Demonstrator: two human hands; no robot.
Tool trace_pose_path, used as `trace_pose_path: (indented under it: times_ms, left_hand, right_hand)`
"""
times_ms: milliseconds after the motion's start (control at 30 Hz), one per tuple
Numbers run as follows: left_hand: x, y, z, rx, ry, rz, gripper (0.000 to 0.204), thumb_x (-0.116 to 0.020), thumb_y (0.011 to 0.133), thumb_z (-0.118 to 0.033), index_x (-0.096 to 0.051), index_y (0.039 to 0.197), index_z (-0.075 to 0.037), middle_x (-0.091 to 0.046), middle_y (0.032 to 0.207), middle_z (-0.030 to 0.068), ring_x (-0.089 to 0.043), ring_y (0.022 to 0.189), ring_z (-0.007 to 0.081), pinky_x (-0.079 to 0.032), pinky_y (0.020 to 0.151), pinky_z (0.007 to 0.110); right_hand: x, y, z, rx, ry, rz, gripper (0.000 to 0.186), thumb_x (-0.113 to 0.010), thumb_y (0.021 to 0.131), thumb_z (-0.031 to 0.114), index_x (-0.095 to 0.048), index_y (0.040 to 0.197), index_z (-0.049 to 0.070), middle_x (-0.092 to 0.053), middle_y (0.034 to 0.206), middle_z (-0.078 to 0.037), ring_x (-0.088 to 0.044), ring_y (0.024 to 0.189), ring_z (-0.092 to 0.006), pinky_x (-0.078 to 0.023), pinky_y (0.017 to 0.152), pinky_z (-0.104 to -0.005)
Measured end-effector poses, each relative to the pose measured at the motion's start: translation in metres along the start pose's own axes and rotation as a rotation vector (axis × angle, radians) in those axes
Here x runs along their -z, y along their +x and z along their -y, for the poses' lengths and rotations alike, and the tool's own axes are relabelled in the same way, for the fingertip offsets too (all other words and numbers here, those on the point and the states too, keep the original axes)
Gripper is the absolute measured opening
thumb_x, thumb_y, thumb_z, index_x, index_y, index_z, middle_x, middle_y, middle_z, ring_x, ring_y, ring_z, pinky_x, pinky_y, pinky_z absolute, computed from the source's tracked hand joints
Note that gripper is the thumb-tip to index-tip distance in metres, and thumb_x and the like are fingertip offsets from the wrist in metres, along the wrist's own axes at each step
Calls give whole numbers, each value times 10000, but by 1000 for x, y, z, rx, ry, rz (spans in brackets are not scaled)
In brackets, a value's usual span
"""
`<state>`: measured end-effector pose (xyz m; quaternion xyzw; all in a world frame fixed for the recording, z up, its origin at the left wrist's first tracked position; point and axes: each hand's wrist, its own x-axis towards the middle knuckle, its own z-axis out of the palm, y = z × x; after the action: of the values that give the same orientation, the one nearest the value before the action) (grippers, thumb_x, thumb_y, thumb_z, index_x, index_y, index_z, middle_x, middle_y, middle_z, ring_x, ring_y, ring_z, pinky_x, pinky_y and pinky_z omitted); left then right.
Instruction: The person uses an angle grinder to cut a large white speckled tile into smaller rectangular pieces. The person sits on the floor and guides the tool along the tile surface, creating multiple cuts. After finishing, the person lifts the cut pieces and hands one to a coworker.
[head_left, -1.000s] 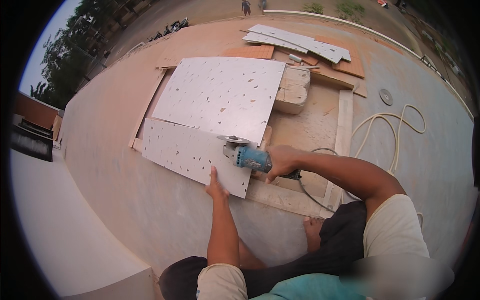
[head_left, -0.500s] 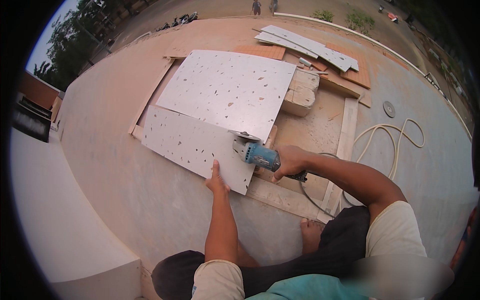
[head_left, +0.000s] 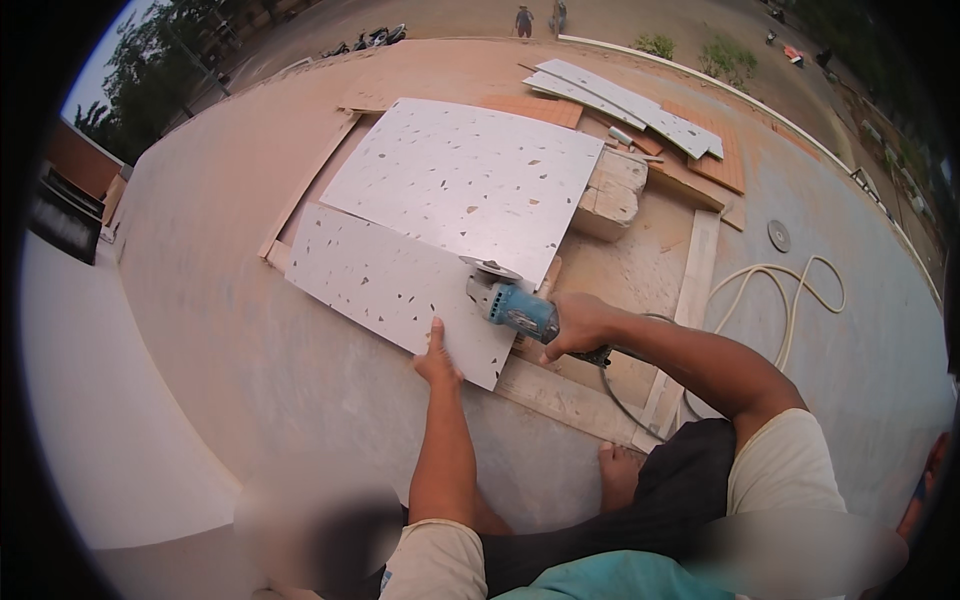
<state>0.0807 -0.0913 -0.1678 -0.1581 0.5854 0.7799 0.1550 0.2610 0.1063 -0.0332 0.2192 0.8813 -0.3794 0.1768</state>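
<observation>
The blue handheld angle grinder (head_left: 515, 305) sits about where it did a second ago, its disc at the right edge of the near white speckled rectangular tile (head_left: 395, 290); mainly the view has dipped, so the cut seems barely advanced; the right hand (head_left: 578, 325) is wrapped tight around the grinder's body, right of the tile; the left hand (head_left: 438, 358) presses flat, fingers spread, on the tile's near corner, just left of the tool; a second, larger speckled tile (head_left: 465, 180) lies beyond; a pale coiled hose (head_left: 790, 300) trails far right on the concrete floor (head_left: 240, 360).

Grinder (head_left: 508, 303) on tile (head_left: 400, 290) edge
</observation>
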Motion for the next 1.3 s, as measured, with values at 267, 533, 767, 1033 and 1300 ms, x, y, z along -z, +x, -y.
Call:
trace_pose_path:
  times_ms: [267, 533, 767, 1033, 1300]
  left_hand:
    - [0, 0, 2, -25, 12, -34, 581, -875, 718, -164, -576, 1122, 126, -650, 1096, 192, -665, 902, 257, -582, 806, 400]
    - [2, 4, 3, 26, 38, -54, 612, -884, 709, -172, -567, 1135, 132, -648, 1099, 192, -663, 906, 260, -580, 809, 397]
    - [1, 3, 3, 23, 35, -65, 590, -887, 706, -177, -575, 1103, 128, -651, 1083, 194, -664, 884, 258, -585, 789, 392]
    - [-1, 0, 2, 2, 24, -63, 574, -888, 705, -188, -585, 1079, 125, -657, 1061, 192, -666, 866, 253, -591, 778, 390]
    - [-1, -1, -1, -21, 18, -21, 589, -887, 704, -191, -586, 1104, 120, -657, 1081, 182, -668, 887, 253, -589, 788, 392]
  right_hand:
    - [2, 0, 9, -61, -9, 44, 840, -858, 567, 469, -580, 1108, -111, -657, 1029, -284, -657, 972, -383, -510, 836, -405]
    - [7, -6, 15, -92, -12, 56, 774, -854, 570, 460, -612, 1079, -70, -672, 990, -257, -670, 935, -362, -516, 819, -392]
    - [7, -12, 14, -103, -15, 19, 708, -860, 575, 442, -642, 1019, -65, -681, 943, -251, -680, 899, -356, -522, 804, -384]
    - [9, -19, 10, -105, -7, 52, 760, -861, 572, 458, -611, 1066, -63, -674, 958, -243, -668, 914, -355, -512, 819, -390]
    - [7, -24, 3, -115, -13, 59, 766, -854, 579, 451, -593, 1086, -61, -666, 963, -244, -660, 916, -356, -504, 820, -394]
